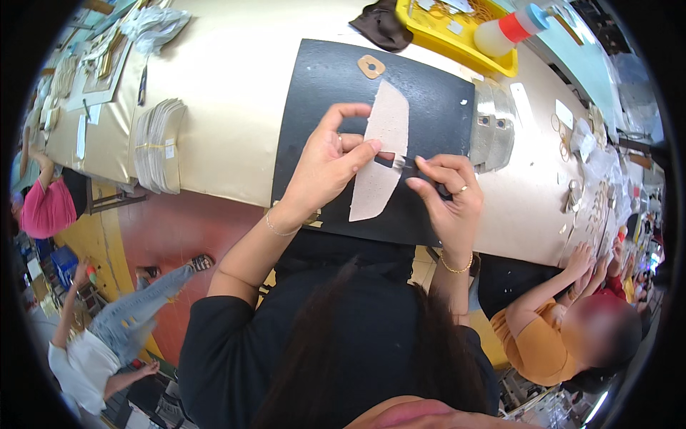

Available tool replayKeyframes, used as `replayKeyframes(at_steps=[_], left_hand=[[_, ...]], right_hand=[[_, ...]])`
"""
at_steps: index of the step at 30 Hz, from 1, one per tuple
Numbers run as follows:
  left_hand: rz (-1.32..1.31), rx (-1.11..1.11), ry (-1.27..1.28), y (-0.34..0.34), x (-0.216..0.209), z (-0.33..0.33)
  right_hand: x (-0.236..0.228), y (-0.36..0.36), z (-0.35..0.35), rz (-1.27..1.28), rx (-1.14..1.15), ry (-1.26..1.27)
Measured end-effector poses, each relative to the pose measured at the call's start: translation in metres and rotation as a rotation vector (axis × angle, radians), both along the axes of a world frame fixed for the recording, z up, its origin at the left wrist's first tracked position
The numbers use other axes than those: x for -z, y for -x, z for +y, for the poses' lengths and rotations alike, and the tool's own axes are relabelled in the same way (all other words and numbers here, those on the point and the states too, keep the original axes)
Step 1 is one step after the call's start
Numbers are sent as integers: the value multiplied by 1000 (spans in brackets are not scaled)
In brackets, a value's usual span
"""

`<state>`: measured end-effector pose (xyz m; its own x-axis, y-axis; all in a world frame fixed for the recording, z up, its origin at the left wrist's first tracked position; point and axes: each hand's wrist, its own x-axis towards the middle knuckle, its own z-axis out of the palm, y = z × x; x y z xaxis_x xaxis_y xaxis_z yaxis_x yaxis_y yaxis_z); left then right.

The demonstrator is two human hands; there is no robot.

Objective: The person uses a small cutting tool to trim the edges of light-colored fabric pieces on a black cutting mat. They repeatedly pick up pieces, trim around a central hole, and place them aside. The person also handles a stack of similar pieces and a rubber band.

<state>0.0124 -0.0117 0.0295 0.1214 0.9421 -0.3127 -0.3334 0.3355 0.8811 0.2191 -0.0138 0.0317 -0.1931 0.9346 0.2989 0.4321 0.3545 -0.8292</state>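
Note:
A flat beige piece [389, 118] with slanted ends and a small rectangular cutout near its middle is held above a black board [321, 86]. My left hand [321, 164] pinches its left edge beside the cutout, thumb on top. Between the thumb and fingers of my right hand [457, 200] is a small tool [409, 163] with a dark handle and a pale, flat tip. That tip meets the piece at the right side of the cutout; whether it is a brush or a blade I cannot make out. A small tan tag-like piece [363, 67] with a dark centre lies farther back on the board.
Stacked grey pieces [493, 136] lie at the board's right edge. Behind stand a yellow tray [457, 43] and a white bottle with a red band [513, 28]. A banded stack of pale sheets [158, 146] is at left. A co-worker in orange [539, 343] sits to the right.

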Motion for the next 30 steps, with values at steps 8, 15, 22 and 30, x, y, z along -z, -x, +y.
replayKeyframes(at_steps=[8,15,22,30], left_hand=[[108,133,-28,3,-2,1],[171,218,-99,8,2,1],[137,240,-91,10,2,4],[137,218,-109,7,2,1]], right_hand=[[-3,5,3,-36,-49,13],[-7,-1,7,-68,-117,30],[-10,0,3,-69,-122,98],[-9,0,2,-63,-97,63]])
